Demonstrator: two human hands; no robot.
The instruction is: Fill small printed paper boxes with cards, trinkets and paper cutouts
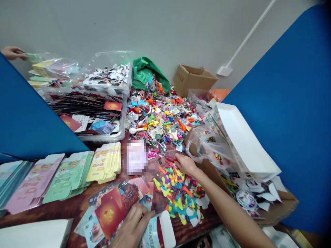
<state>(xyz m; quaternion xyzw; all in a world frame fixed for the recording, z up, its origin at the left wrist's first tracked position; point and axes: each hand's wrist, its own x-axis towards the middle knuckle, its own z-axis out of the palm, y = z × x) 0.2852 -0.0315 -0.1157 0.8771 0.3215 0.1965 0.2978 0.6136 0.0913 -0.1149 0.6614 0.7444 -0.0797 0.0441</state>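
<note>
My left hand [136, 220] is at the front edge, closed on a small light-blue paper box [152, 232]. The box's white end flap [168, 229] stands open and a dark red interior or insert shows. Under and beside that hand lie spread picture cards [110, 212], one red with a gold design. My right hand [184, 163] reaches to the far edge of a heap of uninflated balloons [181, 193] in bright mixed colours. Its fingers are bent together beside small reddish pieces; what they hold is not clear.
Flat printed boxes in yellow [103, 162], green [67, 175] and pink [33, 184] line the left. Behind stand a clear bin of cards [100, 137], a trinket pile [160, 117] and a cardboard box [191, 81]. Blue partitions [297, 103] flank the table. Another person's hand [14, 53] shows far left.
</note>
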